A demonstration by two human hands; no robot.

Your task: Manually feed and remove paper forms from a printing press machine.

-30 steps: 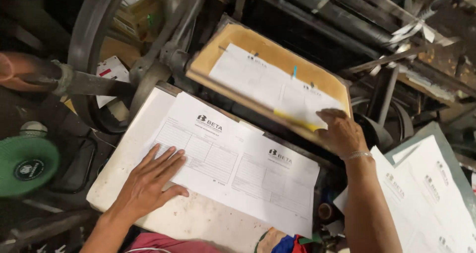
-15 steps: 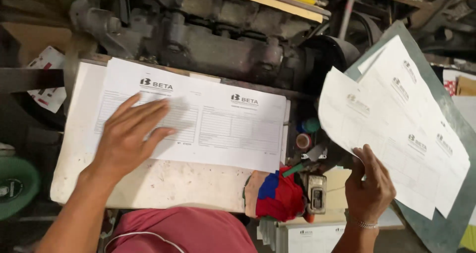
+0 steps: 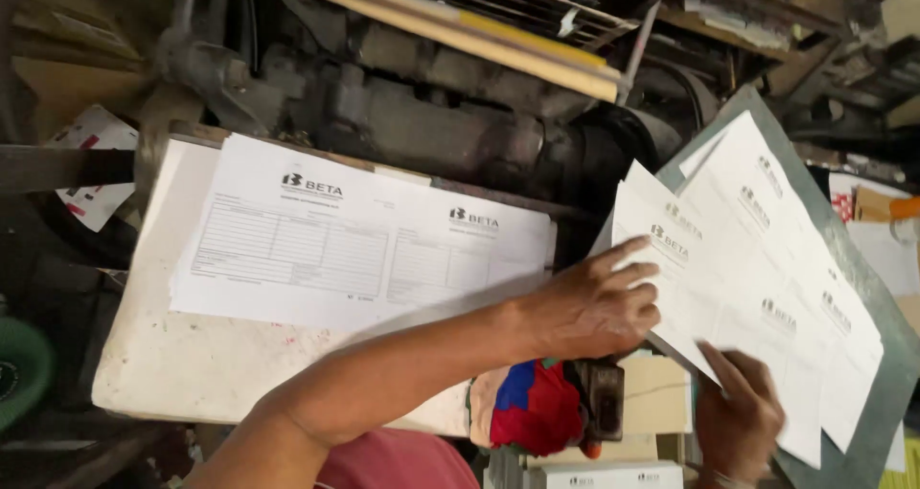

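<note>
You have a fanned pile of white printed form sheets (image 3: 767, 259) lying on a tilted grey-green board (image 3: 867, 269) at the right, each sheet carrying a small dark letterhead mark and faint ruled tables. Your left hand (image 3: 599, 307) reaches across with fingers spread flat on the nearest sheet's left edge, while your right hand (image 3: 738, 417) grips the pile's lower edge from below. The sheets overlap one another, stepped upward to the right.

Both the left hand (image 3: 599, 309) and right hand (image 3: 738, 414) touch the fanned white printed sheets (image 3: 757, 269) on a grey board (image 3: 867, 259).
</note>
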